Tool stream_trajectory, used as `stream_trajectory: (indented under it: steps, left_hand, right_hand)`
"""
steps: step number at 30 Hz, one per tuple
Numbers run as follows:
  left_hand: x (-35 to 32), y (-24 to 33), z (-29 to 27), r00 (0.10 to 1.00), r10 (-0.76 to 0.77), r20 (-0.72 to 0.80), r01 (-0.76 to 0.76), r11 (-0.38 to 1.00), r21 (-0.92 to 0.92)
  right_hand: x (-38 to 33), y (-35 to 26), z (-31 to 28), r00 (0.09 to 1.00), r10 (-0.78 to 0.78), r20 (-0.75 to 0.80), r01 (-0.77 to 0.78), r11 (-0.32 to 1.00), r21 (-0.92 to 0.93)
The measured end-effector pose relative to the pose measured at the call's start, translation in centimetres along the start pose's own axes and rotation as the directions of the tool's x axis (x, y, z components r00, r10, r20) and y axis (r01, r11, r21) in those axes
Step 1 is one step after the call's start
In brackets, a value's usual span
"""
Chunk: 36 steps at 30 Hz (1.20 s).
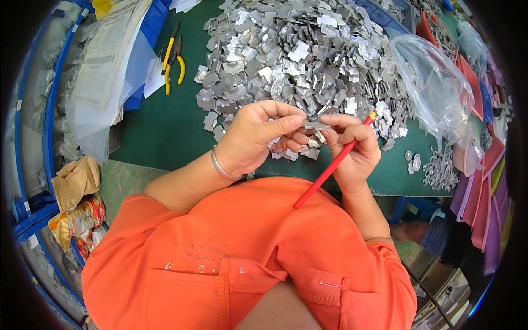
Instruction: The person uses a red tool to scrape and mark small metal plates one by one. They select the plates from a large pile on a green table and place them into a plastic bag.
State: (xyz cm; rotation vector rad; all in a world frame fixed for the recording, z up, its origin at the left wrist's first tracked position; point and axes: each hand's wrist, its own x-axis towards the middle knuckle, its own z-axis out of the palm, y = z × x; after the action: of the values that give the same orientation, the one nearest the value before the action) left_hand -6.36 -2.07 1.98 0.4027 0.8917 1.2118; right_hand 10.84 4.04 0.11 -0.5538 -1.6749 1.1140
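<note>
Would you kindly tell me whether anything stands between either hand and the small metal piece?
Nothing visible does: the left hand and right hand both touch the small metal piece. The red stick slants past its right side.

Clock face centred on the view. At 11, yellow-handled pliers (166,66) lie on the green tabletop (148,137), handles spread. At 10, newspaper (107,60) beside a blue bin (156,27). At 9, crumpled brown paper (78,180) near a blue rack (48,113); orange patterned wrapper (77,223) towards 8. At 2, a clear plastic bag (432,82) — rumpled — beside a red bin (468,85). At 3, metal rings (440,171) near small silver discs (416,163); pink and purple strips (484,206) farther out.
</note>
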Motion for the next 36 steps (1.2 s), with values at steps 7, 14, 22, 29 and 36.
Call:
stream_trajectory:
  steps: [7, 14, 22, 29, 36]
  left_hand:
    - [0.1, 0.1, 0.7, 0.998, 0.030, -0.051, -0.027, 0.998, 0.062]
    - [0.4, -0.8, 0.7, 0.993, 0.096, -0.074, -0.086, 0.989, 0.123]
    - [0.4, -0.8, 0.7, 0.998, -0.047, -0.046, 0.047, 0.999, -0.015]
    - [0.2, -1.0, 0.8, 0.991, 0.090, -0.095, -0.088, 0.996, 0.021]
    - [0.0, -1.3, 0.7, 0.995, 0.073, -0.073, -0.070, 0.997, 0.038]
  right_hand:
    - [-0.1, -0.2, 0.0, 0.954, 0.282, -0.106, -0.248, 0.934, 0.256]
    - [-0.4, -0.4, -0.2, 0.952, 0.295, -0.087, -0.258, 0.920, 0.295]
    - [-0.7, -0.1, -0.6, 0.999, 0.014, -0.037, -0.012, 0.998, 0.057]
    - [-1.2, -0.9, 0.0, 0.950, 0.297, -0.093, -0.248, 0.903, 0.352]
    - [-1.4, -1.1, 0.0, 0.948, 0.300, -0.102, -0.244, 0.897, 0.368]
